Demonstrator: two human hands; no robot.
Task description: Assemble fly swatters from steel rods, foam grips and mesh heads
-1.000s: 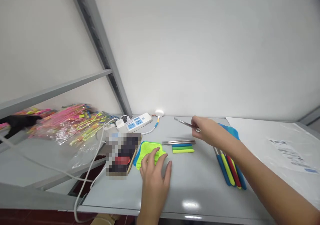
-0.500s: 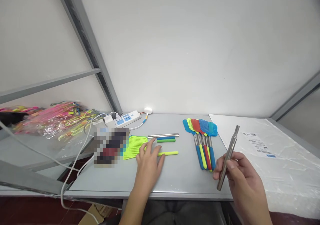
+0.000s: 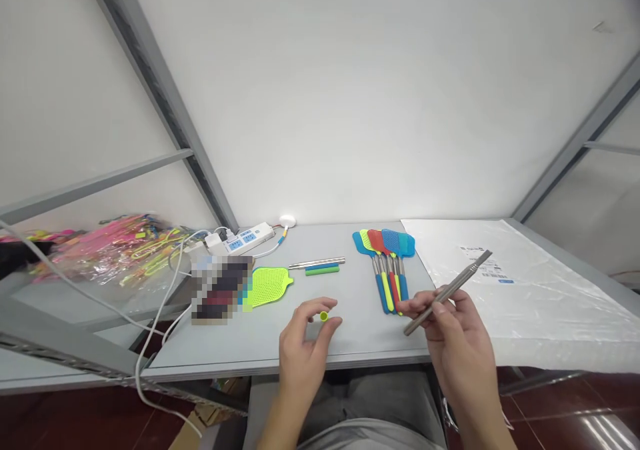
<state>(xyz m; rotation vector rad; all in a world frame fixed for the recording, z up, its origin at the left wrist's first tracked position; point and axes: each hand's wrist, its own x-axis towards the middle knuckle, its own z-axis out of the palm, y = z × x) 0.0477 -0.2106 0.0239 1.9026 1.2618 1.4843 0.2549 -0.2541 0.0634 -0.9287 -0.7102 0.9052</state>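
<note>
My left hand [image 3: 306, 343] is closed around a yellow-green handle sleeve [image 3: 324, 316], whose round open end points toward me. My right hand [image 3: 457, 330] grips a steel rod [image 3: 450, 290], tilted with its flattened narrow end up and to the right. A yellow-green perforated fly swatter head [image 3: 270, 285] lies to the left, partly over a blue one. Behind my left hand are steel rods [image 3: 317, 263] beside a blue and a green handle sleeve [image 3: 323, 271]. Several assembled fly swatters [image 3: 385, 270] lie fanned together just left of my right hand.
A white plastic package [image 3: 470, 237] with a label covers the table's right side. A power strip [image 3: 250, 240] with cables stands at the back left, near a pixelated patch. Bagged colourful items [image 3: 120, 250] sit on the left shelf. The table's front edge [image 3: 360, 362] runs before me.
My left hand has lifted the yellow-green sleeve off the table and brought it nearer, turning its end toward me. My right hand has moved left and tilted the rod flatter. The view has shifted.
</note>
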